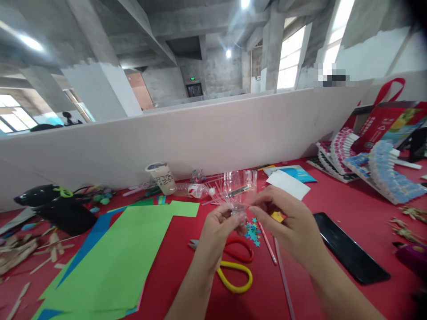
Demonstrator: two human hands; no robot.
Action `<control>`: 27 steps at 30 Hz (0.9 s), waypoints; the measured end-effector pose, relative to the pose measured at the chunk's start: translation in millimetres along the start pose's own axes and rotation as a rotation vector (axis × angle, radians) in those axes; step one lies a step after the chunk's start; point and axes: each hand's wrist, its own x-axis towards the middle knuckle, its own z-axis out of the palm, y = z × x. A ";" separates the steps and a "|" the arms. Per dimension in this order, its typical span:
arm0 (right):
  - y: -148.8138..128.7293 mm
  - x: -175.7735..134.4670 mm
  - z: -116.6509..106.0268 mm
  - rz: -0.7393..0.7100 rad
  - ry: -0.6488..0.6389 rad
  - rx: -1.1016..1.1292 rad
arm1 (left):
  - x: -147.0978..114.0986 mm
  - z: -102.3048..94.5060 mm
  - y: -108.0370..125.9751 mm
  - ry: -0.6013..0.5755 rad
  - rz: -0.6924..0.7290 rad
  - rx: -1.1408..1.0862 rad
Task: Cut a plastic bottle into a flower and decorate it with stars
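My left hand (218, 229) is closed around the narrow end of a clear plastic bottle piece (240, 181), whose side is cut into thin strips that fan out to the left. At the bottle piece's right side, my right hand (291, 218) has thumb and forefinger pinched together on its edge; the exact spot is partly hidden by the fingers. Scissors (235, 278) with one red and one yellow handle lie under my left wrist. Small star-shaped sequins (253, 232) in blue and green are heaped just below the hands. A pink pencil (267, 244) rests beside them.
Green paper sheets (120, 258) cover the left of the red table. A paper cup (161, 178) and a small plastic bottle (190, 190) stand and lie behind. To the right are a black tray (350, 246), a white card (289, 184) and folded-paper fans (383, 171). A white partition (200, 133) runs behind.
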 end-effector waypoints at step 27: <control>5.0 3.1 -0.6 0.014 -0.012 -0.044 | -2.6 3.0 2.7 -0.007 -0.087 -0.094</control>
